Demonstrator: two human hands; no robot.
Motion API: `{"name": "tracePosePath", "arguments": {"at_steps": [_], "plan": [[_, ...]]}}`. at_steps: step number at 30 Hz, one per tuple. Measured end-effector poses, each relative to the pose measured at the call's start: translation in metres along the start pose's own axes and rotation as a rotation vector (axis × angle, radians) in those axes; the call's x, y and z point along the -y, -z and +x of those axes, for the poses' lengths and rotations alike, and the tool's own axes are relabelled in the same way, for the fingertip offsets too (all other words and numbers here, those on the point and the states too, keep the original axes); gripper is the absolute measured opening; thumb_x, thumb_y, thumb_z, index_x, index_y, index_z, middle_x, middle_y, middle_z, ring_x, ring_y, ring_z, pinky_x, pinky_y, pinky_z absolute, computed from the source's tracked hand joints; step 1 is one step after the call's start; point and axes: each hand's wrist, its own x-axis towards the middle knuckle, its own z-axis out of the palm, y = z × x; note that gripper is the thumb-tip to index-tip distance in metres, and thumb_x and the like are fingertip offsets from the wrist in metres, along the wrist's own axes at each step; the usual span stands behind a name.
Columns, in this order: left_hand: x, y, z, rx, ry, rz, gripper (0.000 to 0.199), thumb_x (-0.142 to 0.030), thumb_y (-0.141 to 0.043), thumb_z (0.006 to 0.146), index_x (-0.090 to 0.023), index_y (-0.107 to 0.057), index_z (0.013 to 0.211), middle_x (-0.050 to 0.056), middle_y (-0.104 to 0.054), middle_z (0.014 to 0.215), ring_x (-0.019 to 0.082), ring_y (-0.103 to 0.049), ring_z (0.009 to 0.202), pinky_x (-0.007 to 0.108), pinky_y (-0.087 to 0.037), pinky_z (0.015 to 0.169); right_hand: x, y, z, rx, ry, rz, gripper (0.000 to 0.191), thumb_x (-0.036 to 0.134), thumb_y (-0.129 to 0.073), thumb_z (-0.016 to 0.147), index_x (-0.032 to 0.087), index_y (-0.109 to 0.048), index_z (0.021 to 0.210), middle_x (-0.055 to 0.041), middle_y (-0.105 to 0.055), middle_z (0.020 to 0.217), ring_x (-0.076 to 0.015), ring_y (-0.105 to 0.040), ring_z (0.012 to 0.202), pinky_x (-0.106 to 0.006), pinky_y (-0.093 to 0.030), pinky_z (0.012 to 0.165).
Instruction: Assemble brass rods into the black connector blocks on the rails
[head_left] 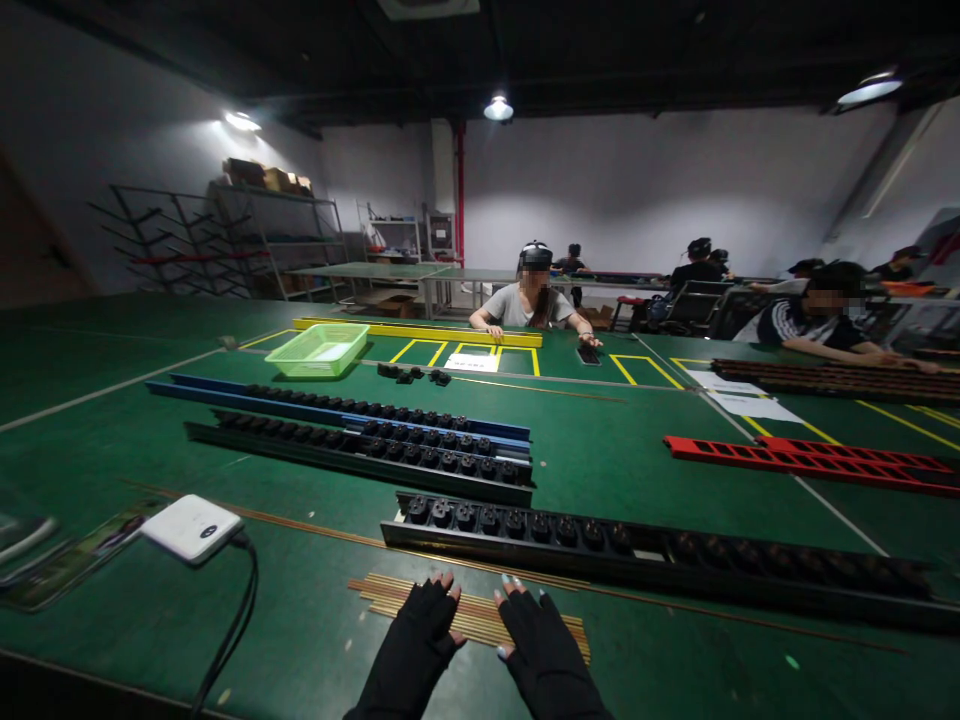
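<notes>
Both my hands wear black fingerless gloves and lie flat, fingers spread, on a bundle of thin brass-coloured strips (472, 618) on the green work table (300, 640). My left hand (415, 640) covers the bundle's left part, and my right hand (541, 645) rests on its right part. Neither hand appears to grip anything. Just beyond my fingertips lies a long black bar with a row of dark round sockets (570, 545). To the left, a white power bank (191, 527) trails a black cable toward the near table edge.
Farther up the table lie black socket bars and blue rails (337, 420), small black parts, a green plastic basket (317, 351), a yellow rail and red slotted rails (810, 460). Two seated co-workers (525, 305) (817, 325) work at the far side and right.
</notes>
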Motion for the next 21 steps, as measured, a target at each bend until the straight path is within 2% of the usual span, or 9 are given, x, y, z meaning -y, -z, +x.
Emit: {"name": "tracePosePath", "arguments": {"at_steps": [2,5,8,10,13,17,19,21], "plan": [[-0.004,0.001,0.002,-0.036,-0.009,0.009,0.042,-0.049,-0.052,0.100,-0.026,-0.065,0.133,0.007,-0.077,0.122,0.021,-0.072,0.110,0.034,-0.057,0.095,-0.002,0.002,0.001,0.002,0.001,0.016,0.085,0.015,-0.054,0.094,0.031,-0.007,0.162,-0.0058,-0.044,0.157,-0.0273,-0.051,0.142,-0.048,-0.050,0.112],[-0.012,0.007,0.005,-0.072,-0.006,0.063,0.044,-0.046,-0.051,0.101,-0.023,-0.061,0.137,0.008,-0.076,0.124,0.020,-0.071,0.114,0.032,-0.057,0.094,-0.004,0.004,0.001,0.037,0.000,0.026,0.077,0.014,-0.053,0.092,0.032,-0.023,0.161,-0.0050,-0.048,0.155,-0.0267,-0.052,0.141,-0.046,-0.051,0.111],[-0.018,0.012,0.006,-0.081,-0.001,0.092,0.051,-0.043,-0.051,0.102,-0.020,-0.053,0.147,0.010,-0.074,0.127,0.020,-0.069,0.117,0.032,-0.056,0.096,-0.005,0.005,0.002,0.062,-0.011,0.016,0.066,0.015,-0.051,0.093,0.030,-0.041,0.156,-0.0051,-0.051,0.153,-0.0267,-0.053,0.140,-0.047,-0.052,0.110],[-0.019,0.014,0.006,-0.065,0.008,0.079,0.055,-0.042,-0.051,0.102,-0.022,-0.046,0.153,0.009,-0.073,0.130,0.020,-0.068,0.118,0.032,-0.056,0.097,-0.005,0.005,0.003,0.056,-0.015,0.012,0.061,0.016,-0.049,0.094,0.030,-0.046,0.153,-0.0052,-0.053,0.153,-0.0268,-0.053,0.140,-0.048,-0.053,0.109],[-0.022,0.015,0.006,-0.028,0.033,0.065,0.057,-0.042,-0.052,0.101,-0.026,-0.042,0.155,0.008,-0.072,0.133,0.021,-0.069,0.119,0.033,-0.055,0.099,-0.007,0.002,0.002,0.027,-0.009,0.025,0.061,0.017,-0.046,0.095,0.032,-0.043,0.155,-0.0043,-0.054,0.152,-0.0259,-0.054,0.140,-0.047,-0.053,0.109],[-0.032,0.010,0.004,-0.044,0.066,0.064,0.061,-0.041,-0.053,0.101,-0.024,-0.038,0.157,0.009,-0.071,0.134,0.022,-0.068,0.120,0.035,-0.055,0.099,-0.013,0.000,-0.003,-0.013,0.003,0.018,0.062,0.017,-0.046,0.097,0.034,-0.040,0.156,-0.0029,-0.058,0.149,-0.0249,-0.057,0.136,-0.044,-0.053,0.109],[-0.039,0.007,0.004,-0.052,0.060,0.075,0.063,-0.040,-0.054,0.100,-0.022,-0.037,0.158,0.011,-0.071,0.133,0.022,-0.068,0.121,0.035,-0.056,0.099,-0.017,0.003,-0.006,-0.028,0.009,0.032,0.064,0.016,-0.044,0.098,0.036,-0.035,0.158,-0.0013,-0.058,0.149,-0.0239,-0.059,0.134,-0.043,-0.052,0.110],[-0.046,0.003,0.005,-0.039,0.045,0.114,0.059,-0.041,-0.053,0.100,-0.019,-0.043,0.154,0.012,-0.072,0.131,0.023,-0.068,0.120,0.036,-0.057,0.097,-0.022,0.008,-0.011,-0.033,0.016,0.064,0.066,0.016,-0.041,0.100,0.037,-0.025,0.160,0.0004,-0.055,0.151,-0.0228,-0.059,0.134,-0.042,-0.051,0.111]]}}
